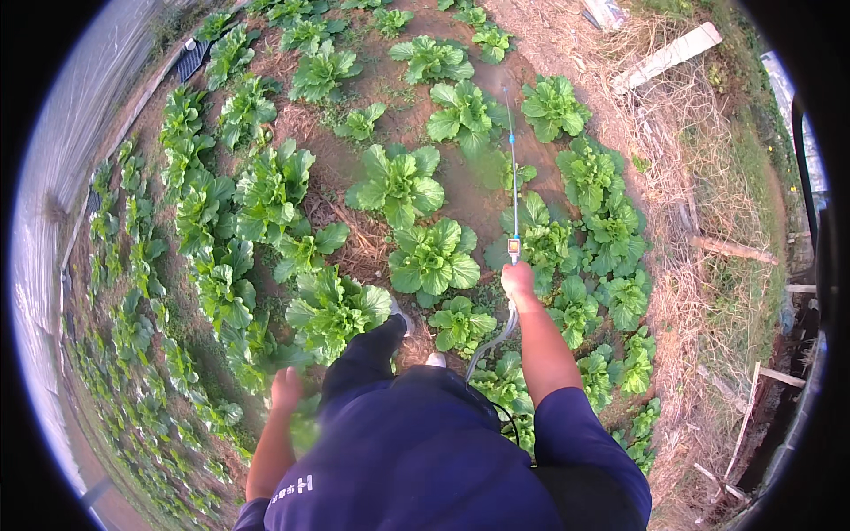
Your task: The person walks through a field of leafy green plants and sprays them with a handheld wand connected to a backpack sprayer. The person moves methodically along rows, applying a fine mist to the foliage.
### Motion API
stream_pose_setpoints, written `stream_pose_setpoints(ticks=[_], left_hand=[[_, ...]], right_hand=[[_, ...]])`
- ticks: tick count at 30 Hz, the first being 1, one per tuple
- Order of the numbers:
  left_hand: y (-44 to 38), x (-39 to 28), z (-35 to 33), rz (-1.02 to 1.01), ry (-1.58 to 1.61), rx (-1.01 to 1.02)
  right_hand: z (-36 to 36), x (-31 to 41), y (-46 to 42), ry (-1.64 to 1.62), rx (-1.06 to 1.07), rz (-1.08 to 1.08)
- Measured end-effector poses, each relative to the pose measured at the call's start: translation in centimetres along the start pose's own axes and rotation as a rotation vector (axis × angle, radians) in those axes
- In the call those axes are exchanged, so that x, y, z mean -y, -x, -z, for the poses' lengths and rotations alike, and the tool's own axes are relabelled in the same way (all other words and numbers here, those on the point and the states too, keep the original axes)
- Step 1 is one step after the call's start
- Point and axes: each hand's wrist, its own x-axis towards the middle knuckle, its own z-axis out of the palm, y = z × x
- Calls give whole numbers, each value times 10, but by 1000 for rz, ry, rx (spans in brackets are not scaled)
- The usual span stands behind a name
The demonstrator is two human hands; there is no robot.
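My right hand [518,277] grips the handle of a spray wand [514,189], which points straight away from me over the leafy plants. The thin metal lance has blue fittings, and a square fitting sits just ahead of my fist. From below the grip, a grey hose [488,346] curves back towards my waist. My left hand [286,389] hangs low at my left side, slightly blurred, above green leaves; its fingers are mostly hidden. Between my hands stand leafy cabbage-like plants [433,257], and one large plant [337,312] touches my left leg.
Rows of similar plants [269,192] cover the soil to the left. Plastic sheeting [63,172] rises along the left edge. Dry vines and straw [677,179] border the right side, with a pale board [666,58] and a wooden stake [734,249] lying on them.
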Motion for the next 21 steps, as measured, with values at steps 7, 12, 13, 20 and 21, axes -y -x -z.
stream_pose_setpoints(ticks=[7, 12, 13, 20, 21], left_hand=[[-35, 28, 21, 43, 164, -118], [-16, -36, 44, 123, 342, -121], [-9, -54, 51, 155, 400, -121], [-5, -65, 61, 217, 530, -185], [-9, -48, 53, 226, 526, -195]], right_hand=[[12, 7, 62, 308, 123, 292], [39, 74, 95, 316, 349, 238], [39, 89, 93, 318, 383, 243], [13, 216, 51, 523, 422, 616], [7, 241, 48, 484, 426, 597]])
